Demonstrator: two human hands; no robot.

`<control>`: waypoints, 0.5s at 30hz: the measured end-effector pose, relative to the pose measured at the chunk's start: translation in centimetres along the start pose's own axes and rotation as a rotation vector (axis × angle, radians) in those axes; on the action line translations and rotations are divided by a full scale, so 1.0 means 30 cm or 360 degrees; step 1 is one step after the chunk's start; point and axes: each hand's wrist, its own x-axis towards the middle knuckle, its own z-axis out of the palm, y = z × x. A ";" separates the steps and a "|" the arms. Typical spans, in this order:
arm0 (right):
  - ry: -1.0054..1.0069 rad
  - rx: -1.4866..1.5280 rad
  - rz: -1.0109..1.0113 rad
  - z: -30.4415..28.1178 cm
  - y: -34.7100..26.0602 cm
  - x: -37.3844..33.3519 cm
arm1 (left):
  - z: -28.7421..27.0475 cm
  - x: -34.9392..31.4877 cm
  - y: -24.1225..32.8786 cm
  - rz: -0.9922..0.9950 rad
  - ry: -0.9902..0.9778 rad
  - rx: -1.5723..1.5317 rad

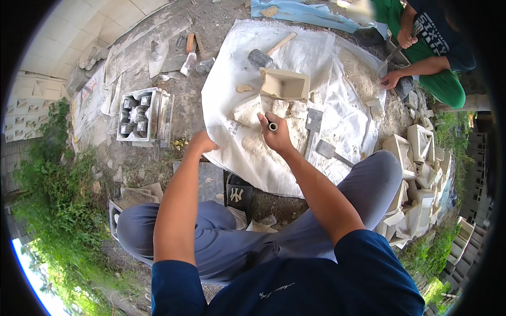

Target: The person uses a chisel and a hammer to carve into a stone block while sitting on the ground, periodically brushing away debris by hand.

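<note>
My left hand (201, 144) is closed at the near left edge of a white woven sheet (221, 84), its fingertips pinching the rim. My right hand (276, 136) wraps round a tool with a dark round handle (272, 126). The handle's end faces up, and its working end is hidden below the hand. Just beyond that hand lie a pale rough chunk (247, 111) and an open cream-coloured box-shaped mould or block (285, 84). Pale crumbs and powder (256, 146) are scattered on the sheet around them.
A mallet (260, 58) lies at the sheet's far side; two flat-headed tools (314, 120) (326, 149) lie right. Left stands a metal mould (138, 116) with rounded knobs. Cream blocks (416, 200) are heaped at right. A co-worker's hand (390, 80) works at far right.
</note>
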 end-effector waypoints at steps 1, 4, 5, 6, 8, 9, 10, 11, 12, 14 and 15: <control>-0.0046 0.0057 -0.0030 0.039 -0.049 0.005 | -0.013 0.068 -0.125 0.0051 -0.0009 0.0150; -0.0011 0.0036 0.0015 0.025 -0.043 0.000 | -0.071 0.137 -0.092 -0.0091 -0.0178 0.0618; 0.0018 0.0074 0.0023 0.024 -0.034 -0.005 | -0.101 0.119 -0.053 -0.0239 -0.0304 0.0656; 0.0045 0.0113 0.0027 0.024 -0.030 -0.010 | -0.112 0.119 -0.037 -0.0218 -0.0315 0.0681; 0.0109 0.0116 0.0014 0.009 -0.024 -0.029 | -0.124 0.098 0.009 -0.0356 -0.0520 0.0716; 0.0164 0.0116 0.0061 0.004 -0.027 -0.040 | -0.126 0.079 0.033 -0.0313 -0.0517 0.0790; 0.0222 0.0107 0.0091 -0.002 -0.020 -0.047 | -0.111 0.069 0.058 -0.0282 -0.0501 0.0807; 0.0273 0.0145 0.0078 0.004 -0.014 -0.059 | -0.095 0.053 0.082 -0.0251 -0.0433 0.0882; 0.0273 0.0134 0.0055 0.002 -0.010 -0.070 | -0.087 0.039 0.106 -0.0216 -0.0362 0.0954; 0.0220 0.0072 -0.0017 0.048 -0.048 -0.087 | -0.054 0.091 0.016 -0.0175 -0.0334 0.1011; 0.0151 -0.0008 0.0012 0.049 -0.055 -0.081 | -0.034 0.093 -0.008 -0.0151 -0.0246 0.0964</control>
